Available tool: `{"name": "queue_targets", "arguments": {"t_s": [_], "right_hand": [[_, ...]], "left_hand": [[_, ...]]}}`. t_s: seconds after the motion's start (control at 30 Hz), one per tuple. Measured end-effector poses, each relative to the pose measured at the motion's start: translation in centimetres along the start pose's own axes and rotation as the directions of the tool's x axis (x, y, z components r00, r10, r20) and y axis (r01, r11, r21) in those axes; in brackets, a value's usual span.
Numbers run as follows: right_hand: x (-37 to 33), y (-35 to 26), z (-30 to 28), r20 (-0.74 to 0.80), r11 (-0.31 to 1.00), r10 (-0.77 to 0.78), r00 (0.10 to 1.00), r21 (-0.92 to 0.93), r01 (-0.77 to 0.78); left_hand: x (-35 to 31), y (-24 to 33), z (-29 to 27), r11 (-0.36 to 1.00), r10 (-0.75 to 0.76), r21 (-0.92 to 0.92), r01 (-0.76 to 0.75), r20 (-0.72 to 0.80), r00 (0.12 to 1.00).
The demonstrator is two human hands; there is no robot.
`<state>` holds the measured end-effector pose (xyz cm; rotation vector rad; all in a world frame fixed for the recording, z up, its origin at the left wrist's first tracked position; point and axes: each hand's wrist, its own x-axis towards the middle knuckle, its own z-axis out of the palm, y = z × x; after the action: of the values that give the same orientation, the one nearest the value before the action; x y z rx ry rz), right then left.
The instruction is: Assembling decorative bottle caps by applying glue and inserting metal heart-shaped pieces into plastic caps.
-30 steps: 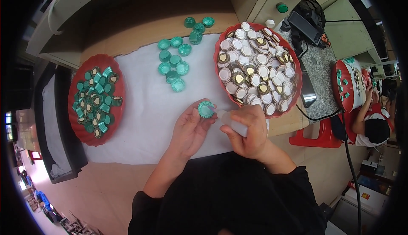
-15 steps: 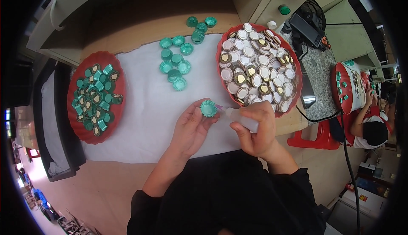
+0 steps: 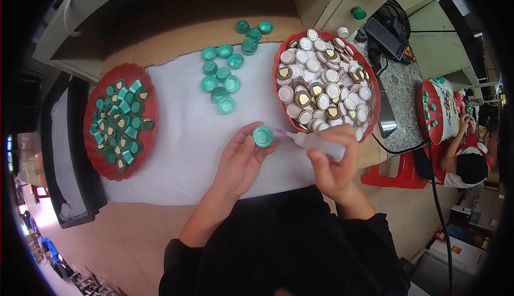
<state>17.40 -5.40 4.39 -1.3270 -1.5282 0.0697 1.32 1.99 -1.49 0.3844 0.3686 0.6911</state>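
Note:
My left hand (image 3: 242, 156) pinches a small green fluted cup (image 3: 262, 136), its hollow side turned up. In my right hand (image 3: 337, 162) is a translucent white squeeze bottle (image 3: 321, 145) with a thin purple tip (image 3: 282, 131). The tip points left and lies at the cup's right rim; whether it touches I cannot tell. Several more green cups (image 3: 225, 105) are scattered on the white cloth (image 3: 176, 135) beyond my hands. To the right, a red scalloped tray (image 3: 276, 76) is heaped with round white-backed discs (image 3: 323, 101), some showing a brown and gold face.
At the left stands another red tray (image 3: 99, 168) of green cups, some with brown and gold discs. A black-rimmed bin (image 3: 80, 210) is beside it. Red and green buttons (image 3: 358, 13) sit on the cabinet. A person (image 3: 471, 154) works at the far right near a red stool (image 3: 393, 172).
My right hand has shifted right with the squeeze bottle, whose purple tip now shows more fully beside the cup. The left hand with the cup is almost where it was.

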Motion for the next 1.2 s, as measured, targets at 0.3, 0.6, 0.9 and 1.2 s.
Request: {"name": "queue_targets", "arguments": {"t_s": [0.3,0.6,0.9,1.2], "right_hand": [[-1.6,-0.9,-0.3,0.276,0.205,0.682,0.677,0.817,-0.539],[-3.0,-2.6,-1.7,0.25,0.345,0.546,0.8,0.803,-0.486],[-3.2,7.0,-11.6,-0.015,0.467,0.807,0.59,0.629,-0.622],[-4.7,11.5,-13.1,-0.207,0.757,0.577,0.79,-0.229,-0.612]], "left_hand": [[-0.3,-0.1,0.9,0.979,-0.116,-0.154,0.135,0.124,0.985],[-2.2,-3.4,7.2,0.932,0.016,0.362,-0.029,0.039,0.999],[-2.0,-4.9,8.0,0.881,0.075,0.464,-0.091,0.053,0.996],[0.1,-7.7,8.3,0.86,-0.034,0.511,0.011,0.035,0.999]]}}
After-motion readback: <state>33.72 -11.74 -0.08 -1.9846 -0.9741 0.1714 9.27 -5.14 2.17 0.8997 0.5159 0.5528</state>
